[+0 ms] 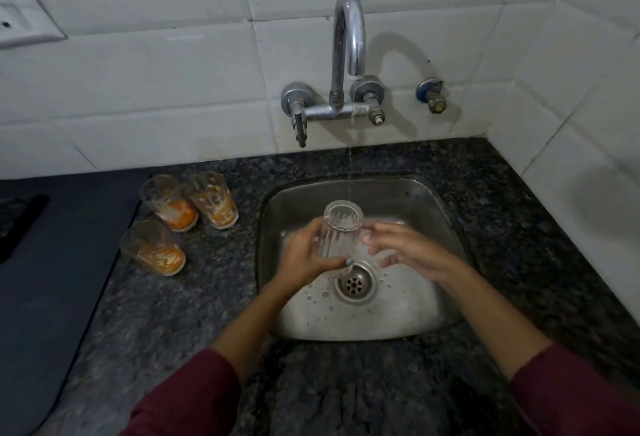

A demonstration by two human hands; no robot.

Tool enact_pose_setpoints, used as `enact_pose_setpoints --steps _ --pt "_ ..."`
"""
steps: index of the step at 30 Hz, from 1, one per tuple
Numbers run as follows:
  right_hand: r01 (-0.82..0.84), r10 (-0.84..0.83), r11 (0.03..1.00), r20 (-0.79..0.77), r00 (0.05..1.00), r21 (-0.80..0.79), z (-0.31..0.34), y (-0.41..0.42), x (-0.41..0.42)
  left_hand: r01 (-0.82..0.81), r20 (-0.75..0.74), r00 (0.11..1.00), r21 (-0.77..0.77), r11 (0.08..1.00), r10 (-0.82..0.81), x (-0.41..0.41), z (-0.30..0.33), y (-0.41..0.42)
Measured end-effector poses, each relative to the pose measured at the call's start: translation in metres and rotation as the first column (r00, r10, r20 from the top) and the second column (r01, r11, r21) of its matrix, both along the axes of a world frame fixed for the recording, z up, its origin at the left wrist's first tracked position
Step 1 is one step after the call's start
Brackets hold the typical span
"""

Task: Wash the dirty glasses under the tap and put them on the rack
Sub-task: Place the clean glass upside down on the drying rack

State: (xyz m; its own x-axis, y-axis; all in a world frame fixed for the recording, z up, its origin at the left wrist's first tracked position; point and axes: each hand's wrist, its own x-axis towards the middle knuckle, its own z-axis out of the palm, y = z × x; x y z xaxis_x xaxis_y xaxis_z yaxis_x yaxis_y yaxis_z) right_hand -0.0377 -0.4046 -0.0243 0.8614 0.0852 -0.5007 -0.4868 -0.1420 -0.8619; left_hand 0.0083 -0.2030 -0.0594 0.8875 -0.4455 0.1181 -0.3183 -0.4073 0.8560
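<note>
My left hand [304, 255] grips a clear ribbed glass [339, 231] over the steel sink [429, 207], mouth turned up toward the tap. A thin stream of water [350, 172] falls from the chrome tap [348, 41] onto the glass's far rim. My right hand [405, 250] hovers just to the right of the glass, fingers spread, fingertips close to its side. Three dirty glasses with orange residue stand on the counter left of the sink: one [169, 203], another [213, 200], and a third [152, 248] nearer me.
A dark grey mat [59, 262] covers the counter at the left. The speckled granite counter [519, 228] surrounds the sink. White tiled walls stand behind and to the right. A tap lever [300, 127] and a valve [431, 96] project from the wall.
</note>
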Motion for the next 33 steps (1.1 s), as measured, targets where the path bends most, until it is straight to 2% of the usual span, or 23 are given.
enact_pose_setpoints --steps 3,5,8,11,13,15,17,19,21,22,24,27,29,33 --pt "0.025 0.001 0.993 0.228 0.974 -0.113 -0.004 0.034 -0.006 -0.051 -0.029 0.998 -0.019 0.999 0.050 -0.006 -0.001 -0.001" --pt "0.165 -0.095 0.968 0.331 0.939 -0.191 -0.004 0.058 -0.003 -0.048 -0.046 0.998 -0.020 0.999 0.047 -0.007 -0.002 -0.002" --pt "0.338 -0.222 0.912 0.415 0.882 -0.231 0.002 0.080 0.007 -0.014 -0.083 0.996 0.006 1.000 0.014 0.001 0.001 0.008" --pt "0.362 -0.194 0.880 0.464 0.864 -0.307 0.014 0.099 0.023 0.125 -0.095 0.989 0.084 0.989 -0.117 0.020 0.019 0.040" --pt "0.387 -0.179 0.861 0.517 0.837 -0.330 0.031 0.121 0.039 0.126 -0.037 0.992 0.064 0.990 -0.124 0.032 0.036 0.076" --pt "0.396 -0.146 0.853 0.575 0.805 -0.339 0.055 0.154 0.057 0.003 0.044 0.999 -0.032 0.999 -0.001 0.040 0.056 0.124" --pt "0.396 -0.117 0.861 0.633 0.765 -0.319 0.079 0.197 0.076 -0.200 0.109 0.971 -0.135 0.971 0.215 0.045 0.072 0.182" --pt "0.340 -0.078 0.903 0.677 0.732 -0.263 0.097 0.251 0.099 -0.380 0.124 0.902 -0.223 0.897 0.413 0.053 0.082 0.247" --pt "0.245 -0.025 0.944 0.691 0.723 -0.222 0.107 0.313 0.124 -0.537 0.036 0.823 -0.272 0.799 0.566 0.061 0.083 0.313" --pt "0.195 -0.009 0.961 0.683 0.730 -0.196 0.109 0.344 0.138 -0.614 -0.003 0.775 -0.244 0.751 0.632 0.065 0.078 0.345" --pt "0.093 0.008 0.988 0.641 0.767 -0.123 0.106 0.409 0.168 -0.751 -0.036 0.660 -0.061 0.657 0.750 0.068 0.062 0.407" --pt "-0.042 0.062 0.998 0.577 0.815 -0.048 0.089 0.508 0.207 -0.809 -0.015 0.546 0.252 0.531 0.838 0.063 0.031 0.489" --pt "-0.117 0.136 0.991 0.575 0.807 -0.070 0.075 0.567 0.227 -0.791 0.021 0.524 0.381 0.478 0.851 0.058 0.012 0.530" --pt "-0.217 0.267 0.964 0.601 0.753 -0.156 0.049 0.663 0.254 -0.701 0.098 0.563 0.581 0.412 0.820 0.059 -0.020 0.581"
